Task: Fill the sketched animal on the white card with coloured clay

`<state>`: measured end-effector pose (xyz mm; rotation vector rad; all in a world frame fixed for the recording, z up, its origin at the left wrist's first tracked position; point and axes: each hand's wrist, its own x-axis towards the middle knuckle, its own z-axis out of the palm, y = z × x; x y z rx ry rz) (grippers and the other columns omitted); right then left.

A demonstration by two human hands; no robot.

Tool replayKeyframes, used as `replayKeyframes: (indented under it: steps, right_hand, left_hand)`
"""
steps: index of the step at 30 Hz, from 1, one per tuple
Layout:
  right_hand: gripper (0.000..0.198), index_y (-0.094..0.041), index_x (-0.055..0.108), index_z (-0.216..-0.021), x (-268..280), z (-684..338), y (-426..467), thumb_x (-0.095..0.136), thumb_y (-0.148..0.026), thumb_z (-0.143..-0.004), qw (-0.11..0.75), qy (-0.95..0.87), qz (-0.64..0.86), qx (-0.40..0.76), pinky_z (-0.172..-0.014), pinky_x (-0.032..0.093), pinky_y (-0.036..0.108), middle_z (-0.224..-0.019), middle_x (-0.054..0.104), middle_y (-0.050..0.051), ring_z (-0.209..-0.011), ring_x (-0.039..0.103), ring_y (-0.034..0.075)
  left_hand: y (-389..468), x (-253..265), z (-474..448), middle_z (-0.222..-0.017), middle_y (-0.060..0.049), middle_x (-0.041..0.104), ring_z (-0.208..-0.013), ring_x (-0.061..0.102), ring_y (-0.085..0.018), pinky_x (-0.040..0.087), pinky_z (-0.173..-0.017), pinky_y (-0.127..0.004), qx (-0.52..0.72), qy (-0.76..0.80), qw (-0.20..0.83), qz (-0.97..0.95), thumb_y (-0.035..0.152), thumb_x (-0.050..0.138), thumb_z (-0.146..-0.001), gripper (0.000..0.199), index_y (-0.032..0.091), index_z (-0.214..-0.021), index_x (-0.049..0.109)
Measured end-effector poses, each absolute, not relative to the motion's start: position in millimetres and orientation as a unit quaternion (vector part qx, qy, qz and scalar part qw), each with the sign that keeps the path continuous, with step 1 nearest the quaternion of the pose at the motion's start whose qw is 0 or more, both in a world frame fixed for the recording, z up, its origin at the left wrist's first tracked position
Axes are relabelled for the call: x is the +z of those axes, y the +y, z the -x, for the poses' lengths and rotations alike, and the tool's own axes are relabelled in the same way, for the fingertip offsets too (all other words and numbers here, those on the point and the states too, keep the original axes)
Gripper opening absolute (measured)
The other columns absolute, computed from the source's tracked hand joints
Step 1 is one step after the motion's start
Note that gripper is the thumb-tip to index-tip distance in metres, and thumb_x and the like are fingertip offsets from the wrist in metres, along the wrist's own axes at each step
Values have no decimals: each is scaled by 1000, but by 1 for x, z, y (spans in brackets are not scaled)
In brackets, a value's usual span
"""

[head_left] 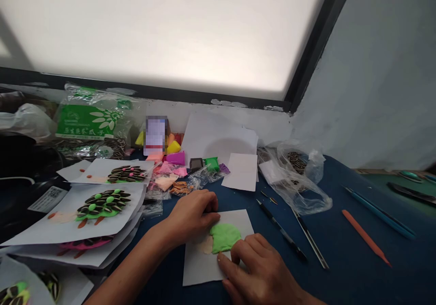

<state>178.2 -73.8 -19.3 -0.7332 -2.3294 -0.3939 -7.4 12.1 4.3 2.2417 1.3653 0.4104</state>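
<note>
A flattened patch of light green modelling clay [226,238] lies on a small sheet of white paper [200,275] on the table before me. Beside its left edge is a thin beige clay piece [205,246], partly in shadow. My left hand [194,214] rests at the paper's upper left, fingers curled and closed, thumb tip by the clay's top edge. My right hand [262,268] bends over the clay's lower right edge, its thumb and index finger closed at the rim. The undersides of both hands are hidden.
Finished seed-and-clay hedgehog pictures [102,207] are stacked at left. Behind lie clay packets [175,158], a green sunflower-seed bag [91,121] and blank cards [240,171]. Rightward are a pen [282,230], a craft knife [311,241], an orange tool [366,237] and a plastic bag [296,173].
</note>
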Motion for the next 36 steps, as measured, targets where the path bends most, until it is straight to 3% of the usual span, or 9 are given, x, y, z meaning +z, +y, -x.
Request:
replayKeyframes:
  steps: [36]
  right_hand:
    - [22, -15, 67, -91, -20, -181, -73, 46, -19, -95, 335, -885, 282, -160, -57, 29, 31, -66, 54, 2, -58, 43, 16]
  left_hand:
    - [12, 6, 8, -82, 0, 64, -79, 58, -19, 38, -66, -27, 132, 504, 242, -819, 23, 64, -78, 5, 22, -82, 62]
